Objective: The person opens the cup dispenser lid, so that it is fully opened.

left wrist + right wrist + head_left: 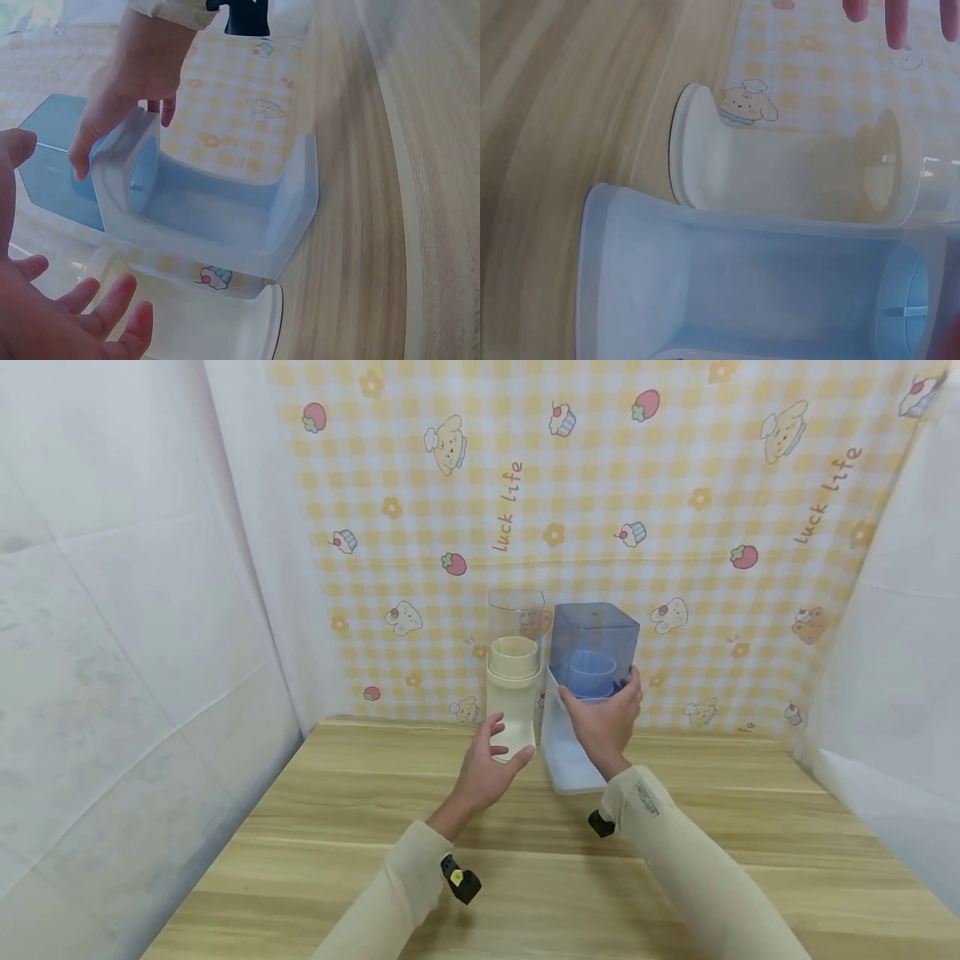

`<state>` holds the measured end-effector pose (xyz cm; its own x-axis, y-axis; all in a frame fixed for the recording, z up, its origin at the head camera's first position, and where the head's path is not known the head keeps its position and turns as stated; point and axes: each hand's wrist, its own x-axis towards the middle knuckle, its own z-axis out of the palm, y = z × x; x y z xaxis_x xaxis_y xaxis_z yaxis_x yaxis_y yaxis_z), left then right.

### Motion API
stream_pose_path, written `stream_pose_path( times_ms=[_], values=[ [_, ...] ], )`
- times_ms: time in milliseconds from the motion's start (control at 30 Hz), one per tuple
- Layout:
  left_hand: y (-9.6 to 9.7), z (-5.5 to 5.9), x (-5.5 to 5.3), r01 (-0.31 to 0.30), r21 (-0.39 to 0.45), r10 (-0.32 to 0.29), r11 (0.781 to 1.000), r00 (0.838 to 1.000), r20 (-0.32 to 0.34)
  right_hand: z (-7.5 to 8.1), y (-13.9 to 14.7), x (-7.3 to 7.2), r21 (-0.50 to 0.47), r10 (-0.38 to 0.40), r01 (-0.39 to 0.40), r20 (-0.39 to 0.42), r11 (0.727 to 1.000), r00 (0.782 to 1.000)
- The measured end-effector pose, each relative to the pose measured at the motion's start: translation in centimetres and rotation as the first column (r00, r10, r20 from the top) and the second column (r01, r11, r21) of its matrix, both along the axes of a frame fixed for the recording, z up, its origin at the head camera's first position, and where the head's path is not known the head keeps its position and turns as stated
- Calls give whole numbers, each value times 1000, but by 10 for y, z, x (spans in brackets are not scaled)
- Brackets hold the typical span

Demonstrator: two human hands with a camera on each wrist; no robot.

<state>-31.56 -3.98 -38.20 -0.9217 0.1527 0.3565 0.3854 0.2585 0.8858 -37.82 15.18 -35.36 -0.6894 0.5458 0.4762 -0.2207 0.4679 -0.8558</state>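
Observation:
A blue dispenser (564, 752) with a see-through blue top (596, 631) stands at the back of the table. My right hand (606, 722) grips it around the middle, thumb at the front left and fingers round the right side. Just left of it is a cream dispenser (513, 700) with a clear top (516, 603). My left hand (483, 772) is in front of the cream dispenser, fingers spread and holding nothing. In the left wrist view, the blue dispenser's hollow front (217, 210) and foot (296, 202) show beside the cream one (217, 326).
A checked cloth (555, 477) with cartoon prints hangs right behind both dispensers. White sheets close off the left (135, 568) and right (892, 652) sides. The wooden table (525, 877) extends in front, and each wrist carries a black camera.

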Motion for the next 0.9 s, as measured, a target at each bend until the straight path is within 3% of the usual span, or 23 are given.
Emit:
stream_pose_path(
  times_ms=[200,567,900],
  values=[
    [-2,3,7,31,-12,-31,999,999,-8,0,4,16,26,39,-39,-6,999,999],
    [-10,0,15,48,-46,-50,998,998,-30,-2,14,46,55,145,-140,-99,989,985],
    [-15,-2,22,78,-33,-78,996,997,-12,-2,20,73,48,220,-216,-98,975,971]
  ],
)
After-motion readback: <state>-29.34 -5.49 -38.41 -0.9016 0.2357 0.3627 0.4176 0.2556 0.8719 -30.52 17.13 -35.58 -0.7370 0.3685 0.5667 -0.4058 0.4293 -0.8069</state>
